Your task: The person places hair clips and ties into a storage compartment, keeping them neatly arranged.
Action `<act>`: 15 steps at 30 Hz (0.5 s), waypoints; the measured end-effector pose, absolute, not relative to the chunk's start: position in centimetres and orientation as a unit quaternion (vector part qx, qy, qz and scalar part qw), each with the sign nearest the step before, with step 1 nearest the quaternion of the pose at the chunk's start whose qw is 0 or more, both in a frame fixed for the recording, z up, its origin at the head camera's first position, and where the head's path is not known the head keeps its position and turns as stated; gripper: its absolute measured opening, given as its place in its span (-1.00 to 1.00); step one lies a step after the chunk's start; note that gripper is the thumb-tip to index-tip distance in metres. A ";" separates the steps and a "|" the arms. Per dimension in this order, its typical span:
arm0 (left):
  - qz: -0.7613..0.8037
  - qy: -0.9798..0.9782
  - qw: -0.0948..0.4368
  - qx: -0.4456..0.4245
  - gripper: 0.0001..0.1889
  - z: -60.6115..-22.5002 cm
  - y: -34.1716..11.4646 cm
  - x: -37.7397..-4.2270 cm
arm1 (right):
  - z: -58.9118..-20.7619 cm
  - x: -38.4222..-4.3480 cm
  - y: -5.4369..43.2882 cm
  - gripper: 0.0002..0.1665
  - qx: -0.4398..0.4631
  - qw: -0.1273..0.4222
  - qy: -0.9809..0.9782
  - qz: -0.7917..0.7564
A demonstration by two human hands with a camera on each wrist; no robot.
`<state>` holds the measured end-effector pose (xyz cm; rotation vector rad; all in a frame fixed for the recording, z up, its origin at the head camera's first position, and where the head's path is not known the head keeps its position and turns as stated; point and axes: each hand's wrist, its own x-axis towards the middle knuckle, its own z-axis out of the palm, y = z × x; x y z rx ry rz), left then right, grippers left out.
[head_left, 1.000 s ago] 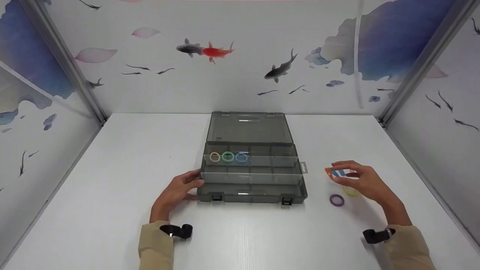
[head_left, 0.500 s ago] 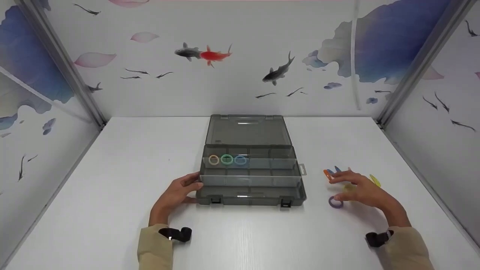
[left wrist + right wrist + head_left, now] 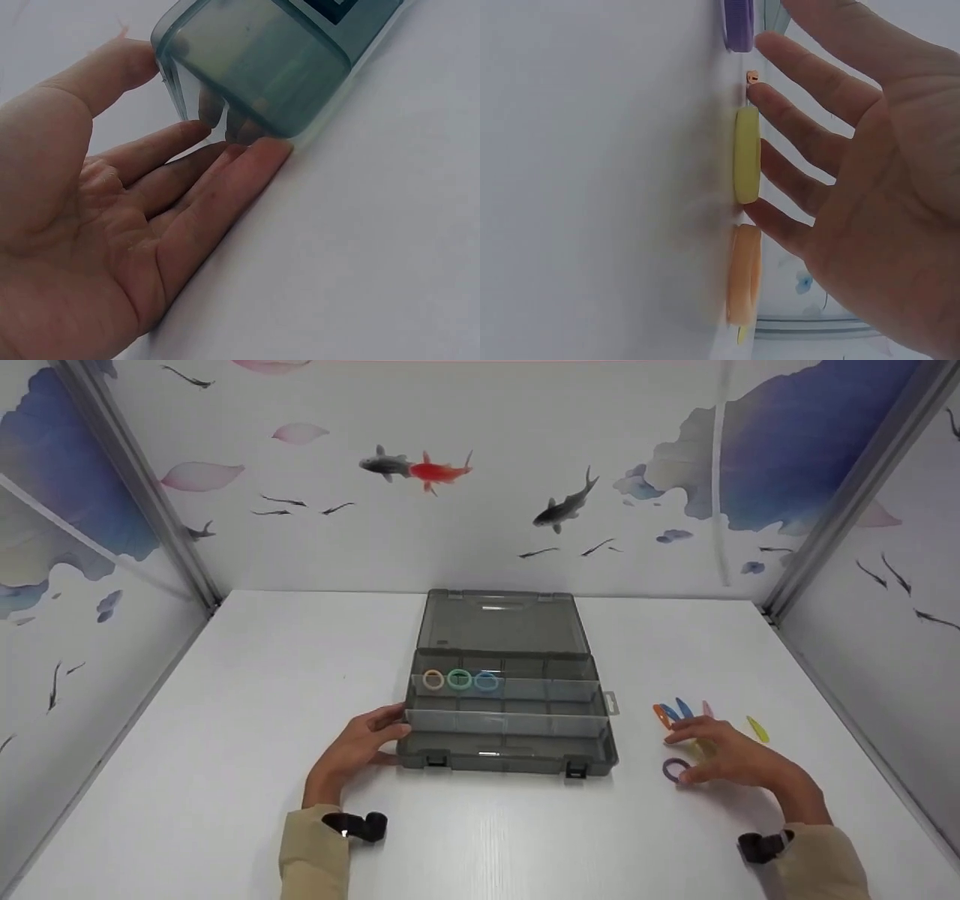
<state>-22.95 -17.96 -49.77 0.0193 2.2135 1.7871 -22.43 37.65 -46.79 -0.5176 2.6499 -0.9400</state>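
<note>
My left hand (image 3: 360, 742) rests against the left end of a grey see-through compartment box (image 3: 510, 761), thumb at its rim. In the left wrist view its fingers (image 3: 225, 202) lie nearly straight along the end wall of the box (image 3: 255, 67). My right hand (image 3: 731, 754) hovers low with fingers spread, its thumb at a purple hair tie (image 3: 665, 770). The right wrist view shows fingertips close to a yellow hair tie (image 3: 747, 154), with an orange one (image 3: 744, 274) beside it. The hand partly covers these ties in the head view.
Peach (image 3: 433, 680), green (image 3: 460, 679) and blue (image 3: 486, 681) hair ties stand in the box's back row. Its lid (image 3: 504, 622) lies open toward the back wall. Slim hair clips, orange (image 3: 661, 716), blue (image 3: 684, 707), pink (image 3: 707, 709) and yellow (image 3: 757, 729), lie beyond my right hand.
My right hand has come down and nearer from over the orange and blue clips, its fingers spreading and its thumb reaching the purple tie. My left hand stays at the box.
</note>
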 end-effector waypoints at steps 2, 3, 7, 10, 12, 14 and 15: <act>0.622 0.769 0.150 0.011 -0.33 -49.9 -17.7 -23.0 | -46.7 -22.0 37.7 -0.36 -0.170 0.157 0.922 -0.309; 0.623 0.767 0.151 0.012 -0.33 -50.0 -17.7 -23.0 | -46.6 -21.8 37.7 -0.34 -0.167 0.164 0.923 -0.305; 0.625 0.766 0.150 0.003 -0.33 -50.3 -17.7 -23.0 | -46.5 -21.6 37.4 -0.31 -0.169 0.174 0.925 -0.293; 0.626 0.766 0.145 0.000 -0.34 -50.2 -17.9 -23.0 | -46.4 -21.7 37.1 -0.34 -0.171 0.172 0.925 -0.293; 0.627 0.766 0.143 0.002 -0.34 -50.1 -18.0 -23.0 | -46.4 -21.9 37.0 -0.37 -0.174 0.168 0.926 -0.291; 0.627 0.766 0.141 0.004 -0.34 -49.9 -18.1 -23.1 | -46.3 -22.0 36.9 -0.41 -0.176 0.164 0.927 -0.288; 0.627 0.766 0.140 0.005 -0.33 -49.8 -18.1 -23.1 | -46.3 -22.1 36.8 -0.44 -0.179 0.161 0.927 -0.286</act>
